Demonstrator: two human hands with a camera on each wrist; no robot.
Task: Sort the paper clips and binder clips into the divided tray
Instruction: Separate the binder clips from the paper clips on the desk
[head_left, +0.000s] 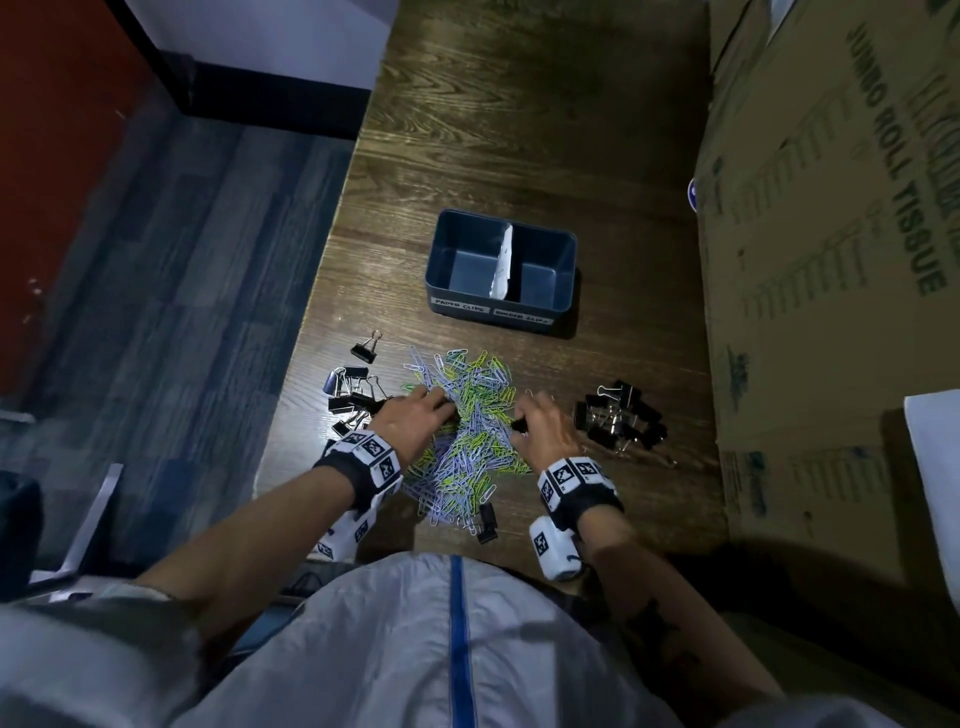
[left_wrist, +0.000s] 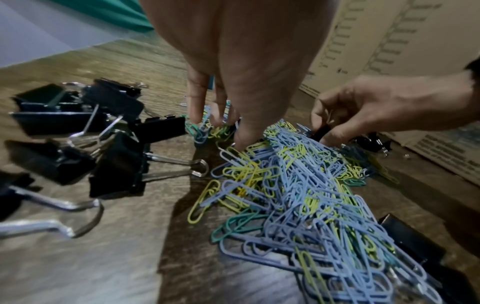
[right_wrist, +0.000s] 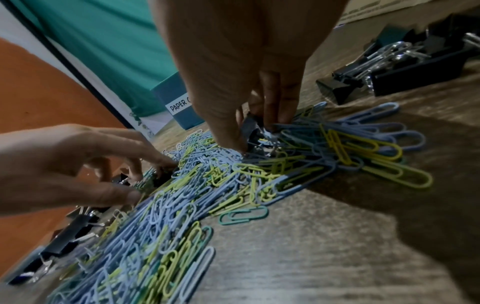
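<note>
Both hands work in the heap of blue, yellow-green and teal coated-wire paper clips (head_left: 462, 431) spread on the near part of the dark wood-grain table (head_left: 519, 130). The right hand (head_left: 545, 431) pinches a small black metal binder clip (right_wrist: 250, 125) between thumb and fingertips at the right edge of the heap. The left hand (head_left: 415, 421) has its fingers curled down into the left side of the heap around something dark, probably another binder clip, though what exactly it grasps cannot be told.

More black binder clips with silver wire handles lie in two groups: one left of the heap (head_left: 353, 395), one right of it (head_left: 621, 418). A single one (head_left: 487, 522) sits at the heap's near edge.

The likeliest slip is that paper clips hook onto the binder clip's wire handles as it is lifted, and get carried into the wrong compartment. Loose clips could also be swept off the table's left edge, which lies just beside the left group.

The dark blue rectangular plastic tray (head_left: 441, 275) stands farther away, beyond the heap, split by a white card divider (head_left: 503, 265). Its left compartment is labelled for paper clips, its right for binder clips. Both look empty, so the sorting has barely begun.
</note>
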